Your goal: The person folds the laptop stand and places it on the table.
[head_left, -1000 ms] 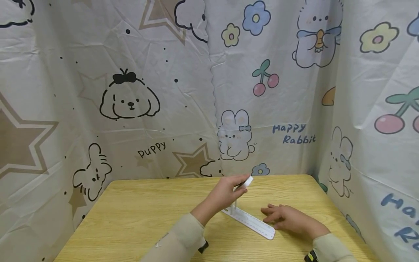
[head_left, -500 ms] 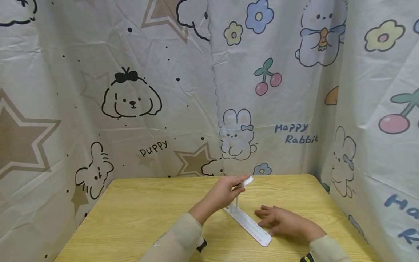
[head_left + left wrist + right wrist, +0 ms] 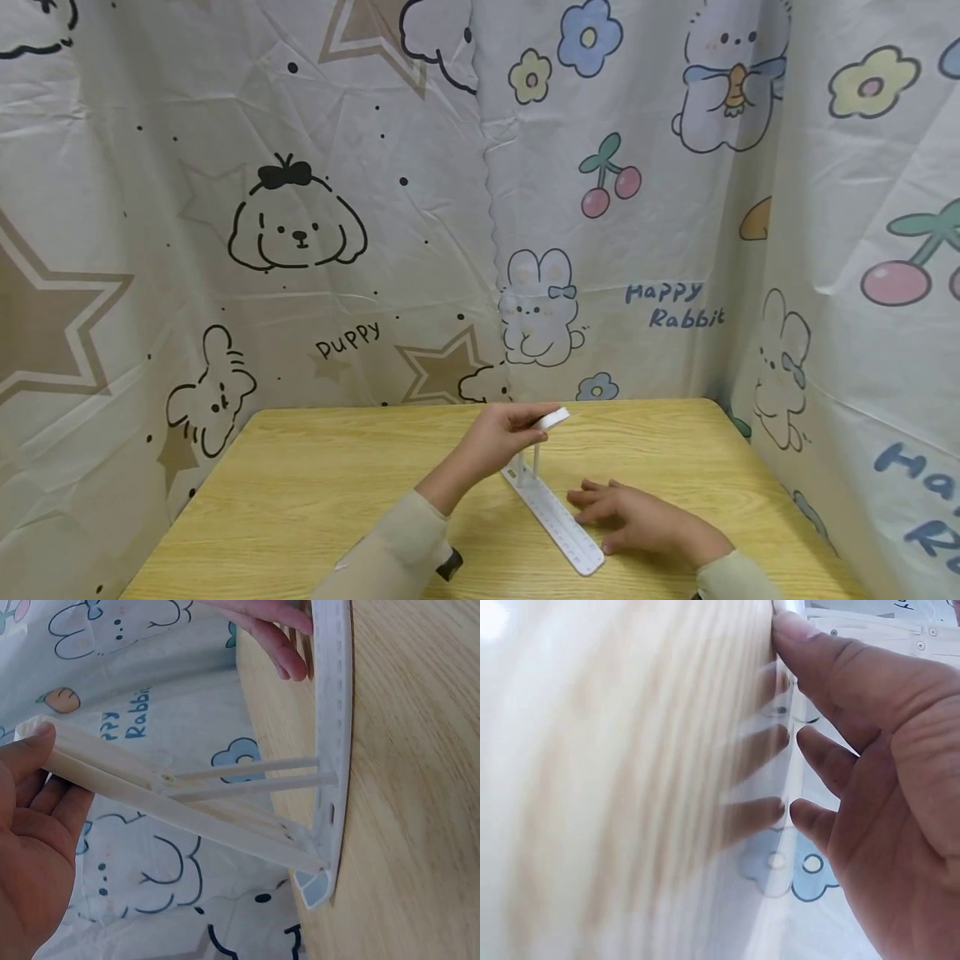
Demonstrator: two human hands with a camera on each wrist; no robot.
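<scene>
A white hinged folding stand point(image 3: 555, 521) sits on the table with its long, ruler-like base bar running diagonally. From one end of that base an arm point(image 3: 187, 817) slopes up, propped by two thin struts point(image 3: 255, 780). My left hand point(image 3: 491, 437) pinches the free end of the raised arm between thumb and fingers. Low over the tabletop, my right hand point(image 3: 637, 518) lies along the right side of the base, fingers spread. Its thumb point(image 3: 799, 630) is right at the near end of the bar, and the other fingertips come down close to the wood.
The wood-grain table point(image 3: 337, 483) is bounded behind by a printed cloth curtain point(image 3: 427, 250) with cartoon puppies, rabbits and flowers. Another curtain panel point(image 3: 847, 350) hangs along the right side.
The near end of the stand's base has swung left and toward me, so the bar lies steeper. My right hand has moved left alongside it, and my left hand slightly left with the arm.
</scene>
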